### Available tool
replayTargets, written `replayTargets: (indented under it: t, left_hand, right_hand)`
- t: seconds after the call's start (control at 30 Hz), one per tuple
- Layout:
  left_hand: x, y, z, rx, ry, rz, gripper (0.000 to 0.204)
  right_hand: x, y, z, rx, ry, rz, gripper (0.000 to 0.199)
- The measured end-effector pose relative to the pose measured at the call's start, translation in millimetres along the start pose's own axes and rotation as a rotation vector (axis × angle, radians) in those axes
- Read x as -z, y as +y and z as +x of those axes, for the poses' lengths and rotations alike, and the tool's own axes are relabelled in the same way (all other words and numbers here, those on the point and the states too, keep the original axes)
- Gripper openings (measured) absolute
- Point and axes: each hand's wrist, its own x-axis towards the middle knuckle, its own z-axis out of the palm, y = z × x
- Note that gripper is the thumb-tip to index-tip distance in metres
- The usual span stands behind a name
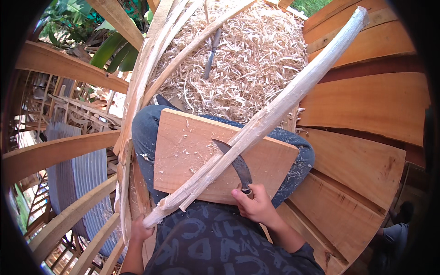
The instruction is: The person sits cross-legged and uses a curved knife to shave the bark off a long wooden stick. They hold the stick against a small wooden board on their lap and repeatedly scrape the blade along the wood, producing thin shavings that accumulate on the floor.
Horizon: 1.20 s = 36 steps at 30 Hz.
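Observation:
A long, pale, peeled wooden pole [275,107] slants from my lower left to the far upper right, across a flat wooden board [176,151] lying on my lap. At the pole's near end my left hand [140,230] is closed round it. In my closed right hand [256,204] is the handle of a curved knife [243,172], beside the board's near edge. Its dark hooked blade crosses the pole, the tip showing on the left side. Whether the edge bites into the wood I cannot tell. Small shavings are scattered over the board.
A thick heap of wood shavings [256,55] spreads ahead of my knees, with a dark-handled tool [211,55] on it. Long wooden strips [183,55] lean along the left. Slatted planks [366,98] rise on the right; rails [64,146] stand at left. A person's sleeve [395,233] shows at far lower right.

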Motion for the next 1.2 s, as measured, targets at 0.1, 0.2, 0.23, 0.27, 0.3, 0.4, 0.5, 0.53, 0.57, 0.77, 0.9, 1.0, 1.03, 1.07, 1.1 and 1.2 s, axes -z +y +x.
replayTargets:
  t: [0.1,0.2,0.23,0.27,0.3,0.4,0.5,0.53,0.57,0.77,0.9,1.0,1.03,1.07,1.1,1.2]
  left_hand:
    - [7.6,6.8,-1.9,0.007,0.003,0.003,0.032]
    - [8.3,5.5,-6.5,0.05,-0.005,0.019,0.03]
    - [8.4,4.1,-8.8,0.068,-0.011,0.027,0.029]
    - [9.5,6.5,-8.2,0.065,-0.007,0.029,0.029]
    - [9.6,11.8,-8.3,0.062,-0.002,0.032,0.028]
    - [11.9,9.2,-11.9,0.056,-0.017,0.062,0.03]
    - [10.2,5.8,-16.5,0.07,-0.026,0.063,0.034]
    - [10.4,4.4,-16.7,0.059,-0.033,0.06,0.034]
    - [11.0,3.5,-16.6,0.047,-0.041,0.056,0.034]
    - [13.0,5.2,-13.5,0.027,-0.048,0.079,0.035]
    - [10.6,2.0,-10.5,0.015,-0.031,0.085,0.034]
    - [5.6,-1.1,-9.2,0.052,-0.046,0.034,0.033]
    - [2.7,-2.4,-9.6,0.044,-0.045,0.017,0.033]
    - [0.2,-4.5,-8.9,0.034,-0.044,0.0,0.033]
    - [-2.1,-6.3,-8.2,0.024,-0.043,-0.017,0.033]
    - [-6.4,-8.3,-7.1,0.028,-0.006,-0.079,0.031]
  right_hand:
    - [-0.6,3.2,2.3,0.063,0.105,-0.174,0.029]
    - [-0.2,6.2,6.1,0.12,0.154,-0.276,0.027]
    - [0.0,6.9,7.4,0.142,0.164,-0.305,0.026]
    - [-1.3,4.5,7.7,0.134,0.179,-0.313,0.026]
    - [-3.1,-0.3,7.4,0.127,0.193,-0.32,0.026]
    - [-3.2,-0.4,10.7,0.136,0.221,-0.364,0.026]
    - [-4.6,-1.5,12.6,0.158,0.249,-0.407,0.025]
    - [-5.5,-2.6,12.8,0.165,0.259,-0.419,0.025]
    - [-5.9,-3.0,12.8,0.162,0.267,-0.419,0.026]
    - [-4.5,-0.3,11.5,0.158,0.239,-0.423,0.026]
    - [-0.4,-7.7,0.7,-0.108,-0.099,0.134,0.023]
    - [-4.6,-24.4,-9.9,-0.265,-0.292,0.626,0.023]
    - [-5.0,-27.4,-10.1,-0.281,-0.323,0.683,0.023]
    - [-5.1,-28.8,-10.2,-0.294,-0.354,0.741,0.023]
    - [-5.0,-29.1,-10.7,-0.286,-0.358,0.737,0.024]
    - [-5.1,-25.7,-10.4,-0.253,-0.316,0.633,0.026]
